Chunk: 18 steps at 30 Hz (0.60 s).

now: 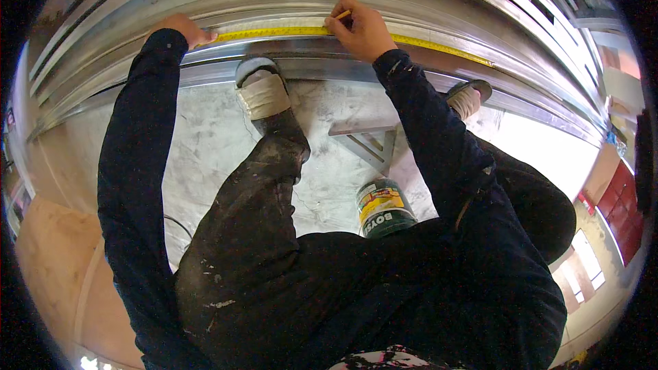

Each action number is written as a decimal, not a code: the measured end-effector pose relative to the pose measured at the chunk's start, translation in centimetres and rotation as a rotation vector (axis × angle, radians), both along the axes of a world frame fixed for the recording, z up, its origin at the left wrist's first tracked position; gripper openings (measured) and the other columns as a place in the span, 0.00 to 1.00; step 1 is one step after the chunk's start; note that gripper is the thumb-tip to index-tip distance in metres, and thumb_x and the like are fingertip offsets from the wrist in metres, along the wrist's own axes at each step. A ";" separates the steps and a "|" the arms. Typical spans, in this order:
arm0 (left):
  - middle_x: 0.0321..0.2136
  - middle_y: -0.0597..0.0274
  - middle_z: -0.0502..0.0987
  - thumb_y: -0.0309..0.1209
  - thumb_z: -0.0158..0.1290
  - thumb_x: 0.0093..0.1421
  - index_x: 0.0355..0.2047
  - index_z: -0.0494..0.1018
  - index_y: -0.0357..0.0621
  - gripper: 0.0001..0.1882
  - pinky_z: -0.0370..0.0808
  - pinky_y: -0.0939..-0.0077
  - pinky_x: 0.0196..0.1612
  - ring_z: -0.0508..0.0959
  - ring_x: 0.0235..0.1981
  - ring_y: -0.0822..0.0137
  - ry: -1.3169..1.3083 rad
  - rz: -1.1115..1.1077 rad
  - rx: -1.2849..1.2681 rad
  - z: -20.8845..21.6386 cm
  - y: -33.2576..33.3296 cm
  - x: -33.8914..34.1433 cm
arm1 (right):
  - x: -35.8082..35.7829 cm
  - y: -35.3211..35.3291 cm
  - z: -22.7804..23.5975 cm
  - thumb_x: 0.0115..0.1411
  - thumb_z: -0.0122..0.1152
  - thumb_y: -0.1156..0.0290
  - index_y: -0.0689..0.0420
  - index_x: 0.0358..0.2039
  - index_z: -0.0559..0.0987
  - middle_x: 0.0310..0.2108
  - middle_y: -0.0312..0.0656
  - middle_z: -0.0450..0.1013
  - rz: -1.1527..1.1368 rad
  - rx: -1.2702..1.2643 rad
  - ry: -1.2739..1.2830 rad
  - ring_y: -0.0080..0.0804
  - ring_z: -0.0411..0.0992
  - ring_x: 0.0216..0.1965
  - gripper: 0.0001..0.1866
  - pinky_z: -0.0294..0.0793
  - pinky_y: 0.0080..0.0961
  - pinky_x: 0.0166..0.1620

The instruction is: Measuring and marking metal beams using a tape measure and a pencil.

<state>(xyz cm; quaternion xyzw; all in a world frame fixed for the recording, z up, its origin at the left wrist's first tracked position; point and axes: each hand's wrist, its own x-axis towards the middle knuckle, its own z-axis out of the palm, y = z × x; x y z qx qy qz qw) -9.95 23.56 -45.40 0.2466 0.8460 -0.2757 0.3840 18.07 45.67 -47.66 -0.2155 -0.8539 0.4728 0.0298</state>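
Across long silver metal bars (274, 1) lies the extended yellow blade of a tape measure (271, 33). My left hand (184, 30) is closed at the blade's left end, thumb toward it; the fingertips are partly hidden. Farther right, my right hand (363, 31) rests over the blade with its fingers pinched around a thin yellow pencil-like stick (343, 15). Past this hand the blade runs on to the right along the bars. Its case cannot be made out.
My feet in sandals (257, 67) are by the nearest bar. A triangular metal frame (363, 144) and a dark green paint bucket (385, 207) stand between my legs on the stained floor (205, 137). Wooden boards (58, 253) lie left; a dark red panel (620, 209) is at right.
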 end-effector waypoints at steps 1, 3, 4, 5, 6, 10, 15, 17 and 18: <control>0.44 0.49 0.80 0.67 0.59 0.47 0.42 0.81 0.42 0.40 0.74 0.59 0.50 0.80 0.46 0.54 0.024 -0.015 -0.004 0.5 0.3 0.4 | 0.0 0.0 0.1 0.60 0.63 0.66 0.59 0.32 0.74 0.25 0.43 0.77 -0.006 -0.008 -0.034 0.28 0.77 0.28 0.10 0.75 0.25 0.34; 0.44 0.50 0.81 0.67 0.59 0.47 0.41 0.81 0.42 0.39 0.74 0.60 0.50 0.80 0.46 0.55 0.048 -0.031 -0.007 0.3 0.2 0.5 | 0.0 -0.1 0.1 0.60 0.63 0.66 0.59 0.32 0.74 0.25 0.43 0.77 -0.010 -0.003 -0.016 0.28 0.77 0.28 0.10 0.75 0.25 0.34; 0.42 0.51 0.81 0.67 0.59 0.47 0.40 0.81 0.42 0.39 0.75 0.60 0.49 0.80 0.45 0.56 0.080 -0.049 0.014 0.0 -0.1 0.5 | 0.0 -0.2 0.1 0.60 0.63 0.66 0.59 0.33 0.74 0.24 0.43 0.77 -0.011 0.001 0.004 0.28 0.77 0.28 0.10 0.75 0.25 0.34; 0.41 0.52 0.81 0.67 0.60 0.46 0.39 0.82 0.43 0.38 0.75 0.61 0.48 0.81 0.44 0.57 0.112 -0.067 0.036 -0.3 -0.5 0.4 | -0.1 -0.2 0.2 0.60 0.63 0.66 0.59 0.33 0.74 0.24 0.43 0.77 -0.009 0.000 0.005 0.28 0.77 0.28 0.10 0.75 0.25 0.34; 0.41 0.52 0.81 0.67 0.60 0.46 0.39 0.82 0.43 0.38 0.75 0.61 0.48 0.81 0.44 0.57 0.113 -0.065 0.034 -0.5 -0.7 0.1 | -0.1 -0.2 0.2 0.60 0.63 0.65 0.59 0.33 0.74 0.25 0.44 0.77 -0.002 -0.006 0.008 0.30 0.78 0.28 0.10 0.75 0.26 0.34; 0.35 0.55 0.83 0.67 0.60 0.46 0.33 0.82 0.44 0.36 0.76 0.62 0.46 0.82 0.40 0.59 0.008 0.001 -0.009 0.4 0.2 0.3 | -0.2 -0.3 0.3 0.60 0.63 0.65 0.58 0.33 0.74 0.27 0.46 0.77 0.034 0.075 0.059 0.36 0.78 0.29 0.10 0.76 0.28 0.34; 0.32 0.57 0.83 0.67 0.60 0.47 0.29 0.82 0.43 0.35 0.76 0.63 0.46 0.82 0.37 0.59 0.042 -0.002 0.014 0.4 0.1 0.6 | -0.8 -0.3 0.6 0.60 0.62 0.67 0.57 0.34 0.74 0.27 0.46 0.77 0.068 0.241 0.107 0.38 0.78 0.29 0.09 0.76 0.30 0.34; 0.36 0.55 0.83 0.66 0.61 0.47 0.33 0.82 0.43 0.35 0.75 0.62 0.47 0.82 0.40 0.57 0.103 -0.021 0.078 1.0 0.2 0.7 | -1.1 -0.3 1.2 0.60 0.62 0.67 0.57 0.33 0.75 0.27 0.46 0.77 0.043 0.393 0.154 0.37 0.78 0.28 0.08 0.76 0.30 0.34; 0.36 0.55 0.83 0.66 0.61 0.47 0.33 0.82 0.43 0.35 0.75 0.62 0.47 0.82 0.40 0.57 0.104 -0.025 0.080 0.8 0.3 0.6 | -0.8 -0.4 1.6 0.60 0.62 0.67 0.57 0.33 0.75 0.26 0.46 0.77 -0.040 0.251 0.149 0.37 0.78 0.28 0.08 0.76 0.30 0.34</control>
